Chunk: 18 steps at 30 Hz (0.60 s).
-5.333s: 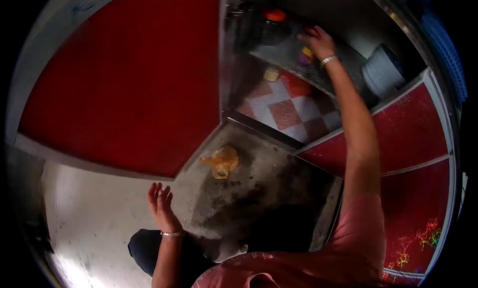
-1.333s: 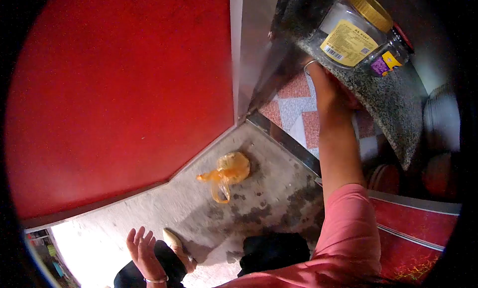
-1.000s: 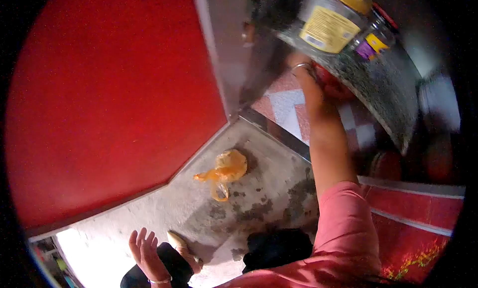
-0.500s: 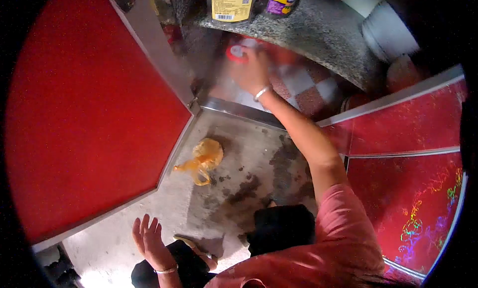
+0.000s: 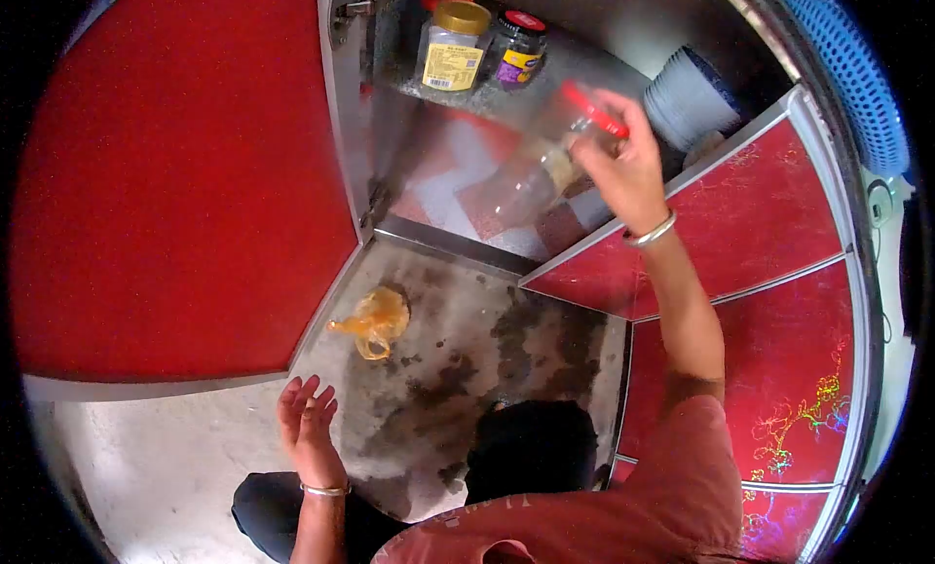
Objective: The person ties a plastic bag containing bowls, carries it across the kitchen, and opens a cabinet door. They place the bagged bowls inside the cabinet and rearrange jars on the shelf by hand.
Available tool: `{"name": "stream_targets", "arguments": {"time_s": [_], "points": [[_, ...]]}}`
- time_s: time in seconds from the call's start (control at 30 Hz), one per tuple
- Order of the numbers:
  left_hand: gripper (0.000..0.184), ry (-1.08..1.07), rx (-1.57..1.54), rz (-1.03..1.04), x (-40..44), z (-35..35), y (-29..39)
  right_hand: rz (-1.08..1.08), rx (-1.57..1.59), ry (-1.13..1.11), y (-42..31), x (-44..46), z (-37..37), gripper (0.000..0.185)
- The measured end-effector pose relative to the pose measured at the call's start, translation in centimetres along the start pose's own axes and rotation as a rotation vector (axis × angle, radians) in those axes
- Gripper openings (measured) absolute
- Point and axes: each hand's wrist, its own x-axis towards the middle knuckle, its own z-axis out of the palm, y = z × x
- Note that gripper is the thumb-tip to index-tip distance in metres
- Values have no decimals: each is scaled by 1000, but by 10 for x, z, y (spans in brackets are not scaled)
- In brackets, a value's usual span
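Observation:
My right hand [image 5: 628, 169] grips a clear jar [image 5: 534, 174] near its red lid, in front of the open cabinet. The jar is tilted, its base pointing down and left, and it is blurred by motion. Something pale shows by the jar near my fingers, too smeared to name. Low on the left, my left hand [image 5: 312, 428] hovers over the floor with fingers apart and slightly bent, nothing in it. A knotted orange plastic bag [image 5: 380, 320] lies on the floor beyond that hand.
On the stone shelf [image 5: 575, 72] stand a gold-lidded jar [image 5: 453, 48], a dark jar with a red lid [image 5: 518, 50] and stacked pale bowls [image 5: 690, 98]. A red cabinet door [image 5: 185, 184] stands open at left. A blue perforated basket [image 5: 852, 77] is at upper right. Dark wet patches mark the floor.
My right hand has come out of the lower compartment, up and to the right, with the clear jar in it. My left hand has shifted slightly, and the view has moved.

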Motion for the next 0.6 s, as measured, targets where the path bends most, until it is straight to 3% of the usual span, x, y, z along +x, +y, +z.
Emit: {"name": "stream_targets", "arguments": {"time_s": [0.03,0.1,0.23,0.43,0.57,0.6], "points": [[40,-3,-7,-3,1,0,-1,6,29,44,-9,8,-1,54],[38,-9,-33,4,1,-1,0,-108,-287,123,-7,32,-15,53],[37,-11,-38,2,-1,3,2,-128,-615,237,-2,75,-31,60],[35,34,-80,-27,0,5,3,-10,-807,297,24,115,-24,63],[36,28,-86,-1,1,4,3,100,-825,302,38,135,-27,63],[37,23,-69,-2,2,4,3,69,-688,251,53,144,-34,64]]}}
